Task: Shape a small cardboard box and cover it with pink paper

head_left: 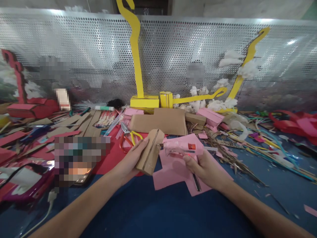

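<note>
My left hand (133,155) is closed around the left side of a small brown cardboard box (151,153), held tilted above the table. A dark seam runs along the box's upper face. In my right hand (204,167) is a pink glue gun (182,146), gripped by its handle, with a red light showing. Its nozzle points left and is at or very near the box's right edge; whether they touch I cannot tell. Beneath the glue gun lie pink paper pieces (168,180). Scissors (128,135) with red and yellow handles rest just behind my left hand.
A cut cardboard sheet (158,124) lies behind the box. Yellow paper shapes (136,59) stand against a perforated metal panel (165,43). Cardboard strips and a red sheet (106,158) are on the left; twigs, straws and red ribbon (294,120) are on the right.
</note>
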A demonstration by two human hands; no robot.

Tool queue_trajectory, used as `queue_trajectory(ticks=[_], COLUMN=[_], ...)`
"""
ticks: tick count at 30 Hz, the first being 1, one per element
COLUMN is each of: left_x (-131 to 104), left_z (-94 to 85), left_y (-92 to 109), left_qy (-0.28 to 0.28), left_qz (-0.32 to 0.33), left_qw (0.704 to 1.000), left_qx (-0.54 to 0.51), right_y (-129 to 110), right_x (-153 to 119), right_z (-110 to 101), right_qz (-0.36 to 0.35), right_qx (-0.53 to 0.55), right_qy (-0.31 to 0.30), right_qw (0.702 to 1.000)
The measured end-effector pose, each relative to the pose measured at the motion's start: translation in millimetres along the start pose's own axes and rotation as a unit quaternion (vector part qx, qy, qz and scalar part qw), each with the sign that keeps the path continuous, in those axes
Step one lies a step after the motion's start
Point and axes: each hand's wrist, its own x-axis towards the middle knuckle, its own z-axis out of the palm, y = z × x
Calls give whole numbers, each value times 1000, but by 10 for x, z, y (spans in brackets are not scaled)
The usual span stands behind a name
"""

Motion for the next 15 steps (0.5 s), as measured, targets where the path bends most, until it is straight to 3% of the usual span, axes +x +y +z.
queue_trajectory(ticks=[6,12,15], left_x=[13,57,43], left_z=[-13,-64,-47], left_y=[3,-34,-35], left_qy=[-2,-15,-9], left_qz=[-9,-3,3], left_qw=[1000,1000,1000], left_qx=[3,-8,0], right_y=[-1,-14,18], right_x=[1,-90,-102], right_z=[-29,33,57], right_qz=[-4,-48,-17], right_qx=[39,84,59], right_qy=[-22,-114,-93], right_qw=[999,989,994])
